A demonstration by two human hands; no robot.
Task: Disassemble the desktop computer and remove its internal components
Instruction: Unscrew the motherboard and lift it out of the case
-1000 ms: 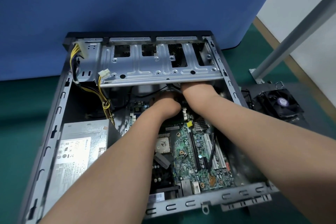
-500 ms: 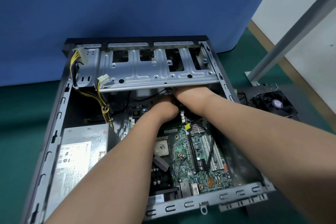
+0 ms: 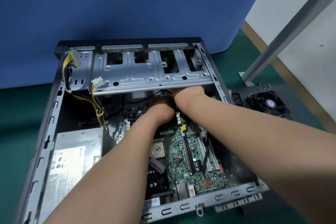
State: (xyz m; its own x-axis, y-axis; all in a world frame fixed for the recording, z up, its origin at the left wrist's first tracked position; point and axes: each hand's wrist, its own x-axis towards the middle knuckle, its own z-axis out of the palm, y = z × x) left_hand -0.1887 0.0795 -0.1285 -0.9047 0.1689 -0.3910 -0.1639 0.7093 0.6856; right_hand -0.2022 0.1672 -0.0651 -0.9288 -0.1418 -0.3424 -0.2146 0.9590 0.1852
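Observation:
The open desktop case lies flat on the green mat. Inside it are the green motherboard, a grey power supply at the lower left, and a metal drive cage across the far end. My left hand and my right hand reach together under the cage's front edge, at the far end of the motherboard. The fingers of both hands are hidden beneath the cage. Yellow and black power cables hang from the cage's left side with white connectors.
A removed black cooling fan sits on the mat right of the case. A grey metal post slants up at the right, bolted down near the fan. A blue partition stands behind the case.
The view has shifted slightly. Both hands stay under the drive cage in the same place, the right one reaching a little further under.

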